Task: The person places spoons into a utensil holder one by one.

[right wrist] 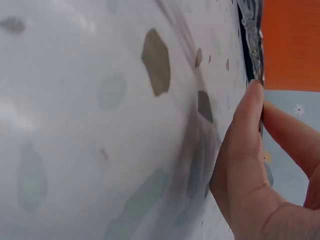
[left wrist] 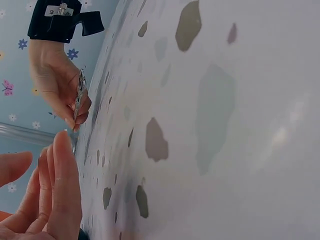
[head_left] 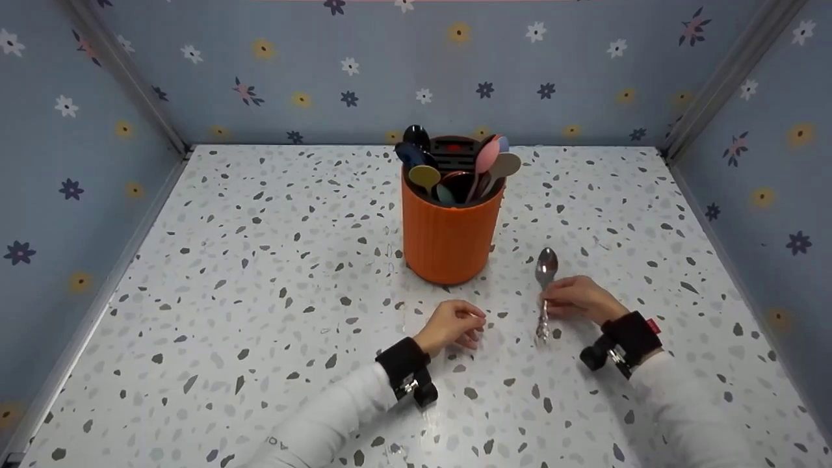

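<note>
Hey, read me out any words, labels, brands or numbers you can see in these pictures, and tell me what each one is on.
"AO", or letters much like it: small grey print on the white left sleeve, cut short and unsure.
White label on the black right wrist strap: print too small to read.
Small red tag on that strap in the head view: no print readable.
Orange ribbed utensil holder and silver metal spoon: no text visible.

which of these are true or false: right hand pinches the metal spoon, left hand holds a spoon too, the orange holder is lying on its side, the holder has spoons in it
1. The right hand pinches the metal spoon. True.
2. The left hand holds a spoon too. False: it holds nothing, its fingers loosely curled by the table.
3. The orange holder lies on its side. False: it stands upright.
4. The holder has coloured spoons in it. True.
</note>
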Action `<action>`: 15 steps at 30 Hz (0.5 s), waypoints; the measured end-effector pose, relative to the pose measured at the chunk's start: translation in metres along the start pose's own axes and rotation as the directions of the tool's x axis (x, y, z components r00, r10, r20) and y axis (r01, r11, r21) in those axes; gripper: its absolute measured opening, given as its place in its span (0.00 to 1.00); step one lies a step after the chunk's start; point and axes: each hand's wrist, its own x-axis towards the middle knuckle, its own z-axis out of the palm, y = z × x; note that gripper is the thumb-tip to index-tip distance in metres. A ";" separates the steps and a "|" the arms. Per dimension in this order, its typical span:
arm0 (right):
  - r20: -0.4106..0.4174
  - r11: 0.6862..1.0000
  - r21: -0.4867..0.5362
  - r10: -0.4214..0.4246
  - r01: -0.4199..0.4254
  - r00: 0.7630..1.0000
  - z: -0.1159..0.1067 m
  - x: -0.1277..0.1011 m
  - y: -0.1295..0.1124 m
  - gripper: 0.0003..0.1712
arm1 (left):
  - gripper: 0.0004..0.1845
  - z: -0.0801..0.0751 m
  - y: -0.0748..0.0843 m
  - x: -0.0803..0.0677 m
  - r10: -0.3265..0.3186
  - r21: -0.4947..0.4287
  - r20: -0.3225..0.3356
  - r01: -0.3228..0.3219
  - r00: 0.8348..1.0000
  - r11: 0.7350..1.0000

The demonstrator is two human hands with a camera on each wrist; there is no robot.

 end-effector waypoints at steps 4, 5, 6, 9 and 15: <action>0.033 1.000 -0.003 -0.025 0.025 0.999 0.012 -0.001 0.002 0.11 | 0.13 0.005 -0.001 0.000 -0.010 -0.045 -0.006 0.009 1.000 0.999; 0.039 0.999 -0.008 -0.034 0.034 0.999 0.015 -0.001 0.002 0.12 | 0.13 0.006 -0.002 0.000 -0.013 -0.053 -0.007 0.013 1.000 0.999; 0.047 0.999 -0.014 -0.044 0.045 0.998 0.018 -0.002 0.002 0.12 | 0.13 0.007 -0.002 0.000 -0.015 -0.057 -0.006 0.015 1.000 0.998; 0.078 0.997 0.007 -0.077 0.077 0.994 0.027 -0.003 0.003 0.10 | 0.11 0.010 -0.004 0.000 -0.023 -0.073 -0.001 0.022 1.000 0.997; 0.108 0.993 0.032 -0.115 0.113 0.987 0.043 -0.007 0.002 0.07 | 0.11 0.014 -0.007 0.000 -0.009 -0.109 0.030 0.012 0.999 0.994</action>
